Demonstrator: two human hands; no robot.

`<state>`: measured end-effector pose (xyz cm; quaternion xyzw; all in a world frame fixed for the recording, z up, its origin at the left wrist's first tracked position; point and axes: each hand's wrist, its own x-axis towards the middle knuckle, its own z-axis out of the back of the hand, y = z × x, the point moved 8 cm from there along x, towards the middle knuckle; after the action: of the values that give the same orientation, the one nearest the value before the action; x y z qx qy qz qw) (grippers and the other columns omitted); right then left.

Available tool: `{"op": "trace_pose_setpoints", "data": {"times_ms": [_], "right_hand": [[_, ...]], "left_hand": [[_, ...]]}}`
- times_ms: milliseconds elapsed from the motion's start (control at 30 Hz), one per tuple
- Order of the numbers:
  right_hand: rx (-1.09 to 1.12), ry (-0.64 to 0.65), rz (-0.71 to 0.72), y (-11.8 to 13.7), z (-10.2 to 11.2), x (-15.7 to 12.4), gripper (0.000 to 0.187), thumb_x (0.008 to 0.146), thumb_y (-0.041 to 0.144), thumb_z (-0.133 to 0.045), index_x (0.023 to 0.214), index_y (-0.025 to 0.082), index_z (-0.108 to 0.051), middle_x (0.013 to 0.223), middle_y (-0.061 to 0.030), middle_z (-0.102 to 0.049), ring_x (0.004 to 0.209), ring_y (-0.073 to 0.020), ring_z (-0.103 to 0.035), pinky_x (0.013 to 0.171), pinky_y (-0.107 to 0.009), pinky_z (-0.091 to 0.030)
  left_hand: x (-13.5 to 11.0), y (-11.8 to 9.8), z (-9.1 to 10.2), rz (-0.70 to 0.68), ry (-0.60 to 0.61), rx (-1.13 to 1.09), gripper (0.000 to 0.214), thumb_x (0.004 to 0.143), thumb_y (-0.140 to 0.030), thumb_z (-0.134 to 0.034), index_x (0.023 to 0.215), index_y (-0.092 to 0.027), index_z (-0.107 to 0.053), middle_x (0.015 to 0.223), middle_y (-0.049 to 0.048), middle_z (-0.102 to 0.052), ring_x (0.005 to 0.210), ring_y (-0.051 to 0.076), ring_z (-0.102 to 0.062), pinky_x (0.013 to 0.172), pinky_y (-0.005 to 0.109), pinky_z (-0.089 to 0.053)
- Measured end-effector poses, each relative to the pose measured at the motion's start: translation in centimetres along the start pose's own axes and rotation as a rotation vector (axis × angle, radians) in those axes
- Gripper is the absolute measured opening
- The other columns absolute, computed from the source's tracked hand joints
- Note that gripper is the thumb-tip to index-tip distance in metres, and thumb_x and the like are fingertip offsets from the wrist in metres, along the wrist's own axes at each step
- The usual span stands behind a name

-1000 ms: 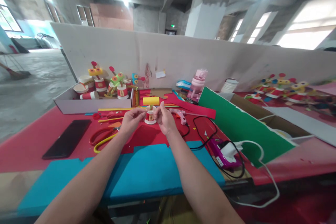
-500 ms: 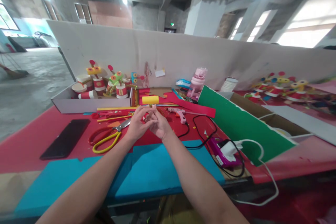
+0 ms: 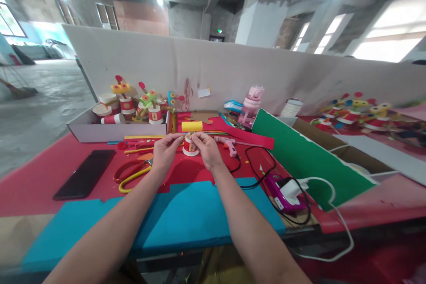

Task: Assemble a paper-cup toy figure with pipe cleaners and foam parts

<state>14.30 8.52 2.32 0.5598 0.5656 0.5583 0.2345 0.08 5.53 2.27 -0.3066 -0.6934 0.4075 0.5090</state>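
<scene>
A small red and white paper cup (image 3: pixel 190 147), upside down with its wide white rim lowest, is between my hands. My right hand (image 3: pixel 209 150) has thumb and fingers closed on its upper right side. On the other side my left hand (image 3: pixel 165 151) is pinched together, its fingertips just left of the cup; anything between them is too small to make out. Large scissors (image 3: pixel 135 176) with red and yellow handles lie beside my left wrist, their blades partly hidden by that hand. A yellow paper tube (image 3: pixel 192 126) lies behind the cup.
A shallow box (image 3: pixel 118 133) of cup figures stands at back left, a black phone (image 3: pixel 84 175) in front. To the right are a pink glue gun (image 3: pixel 229 146), a purple power strip (image 3: pixel 286 195) with cables and a green board (image 3: pixel 306 155). Blue sheets (image 3: pixel 189 217) cover the front edge.
My hands were close together with fingers overlapping, hiding most of the cup. They have moved apart, the left one leftward, and the cup shows upright between them.
</scene>
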Motion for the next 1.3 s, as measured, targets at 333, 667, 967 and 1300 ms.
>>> {"op": "trace_pose_setpoints", "data": {"times_ms": [333, 667, 967, 1300], "right_hand": [[-0.298, 0.024, 0.153, 0.7, -0.5, -0.2, 0.027, 0.085, 0.045, -0.059, 0.077, 0.02, -0.067, 0.069, 0.001, -0.059, 0.064, -0.0127, -0.052, 0.062, -0.023, -0.041], [-0.302, 0.004, 0.133, 0.3, -0.2, -0.1, 0.024, 0.084, 0.043, -0.061, 0.079, 0.021, -0.068, 0.074, 0.0003, -0.064, 0.067, -0.0128, -0.056, 0.065, -0.023, -0.044], [0.119, 0.049, -0.004, -0.8, -0.9, -0.2, 0.034, 0.082, 0.048, -0.063, 0.105, 0.023, -0.062, 0.094, -0.0033, -0.069, 0.069, -0.0137, -0.067, 0.072, -0.03, -0.053], [0.399, 0.304, -0.167, 2.8, -3.2, -1.9, 0.094, 0.078, 0.085, -0.013, 0.114, 0.016, -0.067, 0.135, -0.0128, -0.057, 0.131, -0.0263, -0.046, 0.103, -0.041, -0.042]], "left_hand": [[-0.3, -0.8, -0.4, -0.095, 0.054, 0.16, 0.021, 0.074, -0.034, -0.072, 0.087, -0.018, -0.075, 0.084, 0.0046, -0.073, 0.078, 0.017, -0.064, 0.074, 0.027, -0.048], [0.2, -0.4, -0.1, -0.076, 0.076, 0.106, 0.021, 0.078, -0.039, -0.068, 0.081, -0.018, -0.069, 0.07, 0.0002, -0.065, 0.065, 0.012, -0.056, 0.063, 0.022, -0.044], [0.2, -0.2, 0.7, -0.038, 0.001, 0.058, 0.041, 0.087, -0.051, -0.053, 0.07, -0.016, -0.068, 0.061, 0.0013, -0.062, 0.06, 0.012, -0.056, 0.062, 0.024, -0.045], [0.7, 1.1, 0.3, 0.204, 0.045, -0.39, 0.042, 0.078, -0.053, -0.066, 0.089, -0.013, -0.072, 0.077, 0.0052, -0.069, 0.069, 0.012, -0.062, 0.066, 0.024, -0.049]]}}
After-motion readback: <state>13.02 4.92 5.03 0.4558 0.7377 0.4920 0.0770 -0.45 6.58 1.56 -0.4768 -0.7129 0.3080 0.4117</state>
